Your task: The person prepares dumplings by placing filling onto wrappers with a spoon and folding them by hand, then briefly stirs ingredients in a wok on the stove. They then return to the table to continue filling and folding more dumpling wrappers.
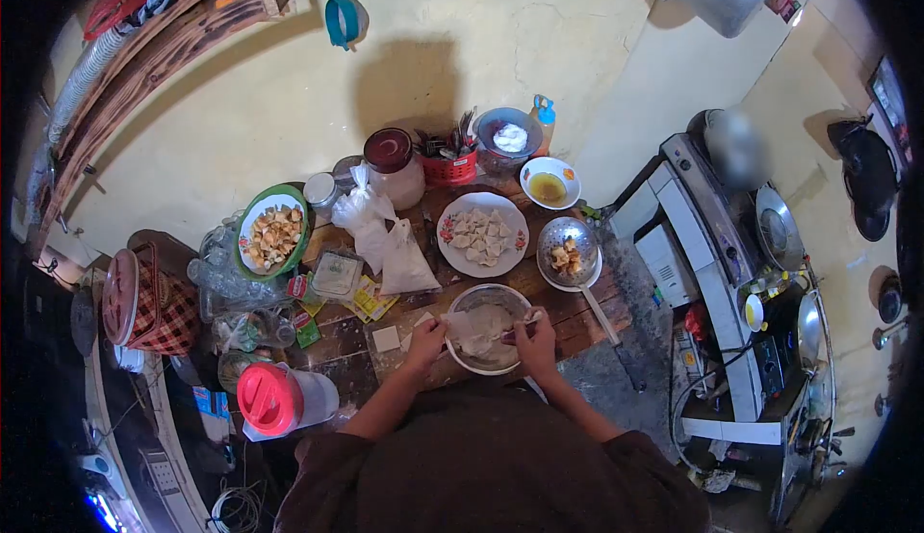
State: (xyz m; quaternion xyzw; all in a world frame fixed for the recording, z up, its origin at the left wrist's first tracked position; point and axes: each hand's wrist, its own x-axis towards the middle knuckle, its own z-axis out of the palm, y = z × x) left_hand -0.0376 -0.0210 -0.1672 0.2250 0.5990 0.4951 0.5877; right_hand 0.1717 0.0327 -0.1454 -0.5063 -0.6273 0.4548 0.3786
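Observation:
A white bowl (pixel 453 355) holding a pale, greyish paste (pixel 493 319) stands at the table's front edge. My left hand (pixel 423 342) is at its left rim, fingers pinched on a thin, pale wrapper sheet (pixel 460 327) that reaches over the bowl. On the opposite side my right hand (pixel 536 338) is closed around a small utensil, mostly hidden, with a dark part showing inside the bowl. Square wrappers (pixel 386 338) lie on the wood beside my left hand. Behind the bowl, folded pale dumplings (pixel 481 235) fill a flowered plate (pixel 449 256).
A metal strainer (pixel 551 232) with browned pieces rests on a bowl at right, its handle jutting forward. A green basin (pixel 301 254) of browned pieces, a bag of white powder (pixel 407 261) and a red-lidded jug (pixel 279 396) stand left. The stove (pixel 712 215) is far right.

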